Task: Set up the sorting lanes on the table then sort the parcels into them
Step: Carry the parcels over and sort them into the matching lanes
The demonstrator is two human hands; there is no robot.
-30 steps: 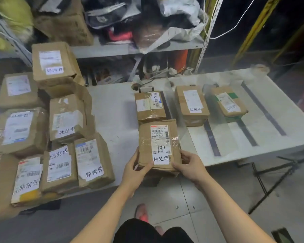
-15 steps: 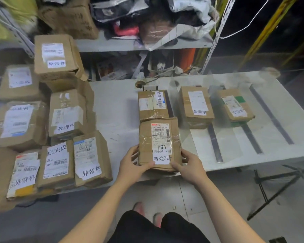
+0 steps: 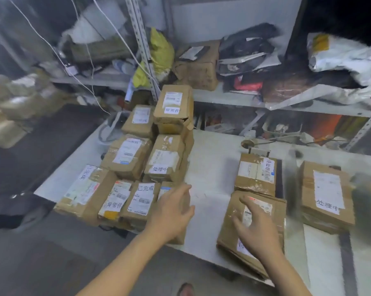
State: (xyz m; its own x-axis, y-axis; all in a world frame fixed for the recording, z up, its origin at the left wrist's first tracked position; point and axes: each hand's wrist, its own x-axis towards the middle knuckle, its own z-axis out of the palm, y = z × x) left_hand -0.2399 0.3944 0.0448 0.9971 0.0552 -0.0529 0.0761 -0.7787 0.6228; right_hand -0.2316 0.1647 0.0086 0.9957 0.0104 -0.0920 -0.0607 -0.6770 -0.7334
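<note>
A brown parcel (image 3: 231, 227) lies flat at the white table's (image 3: 210, 167) near edge, behind it a second parcel (image 3: 255, 174). My right hand (image 3: 257, 229) hovers over the near parcel with fingers spread, holding nothing. My left hand (image 3: 171, 212) is open too, reaching left over a labelled parcel in the unsorted pile (image 3: 137, 167). Further right lies another parcel (image 3: 327, 195) beside a dark tape strip (image 3: 347, 257) on the table.
A metal shelf (image 3: 233, 97) stuffed with bags and boxes stands behind the table. A tape roll (image 3: 247, 143) and cables lie at the table's back edge. Dark floor lies to the left and below.
Both hands have let go of the near parcel, which now rests on the table. The left hand moved left toward the pile, and the view swung left.
</note>
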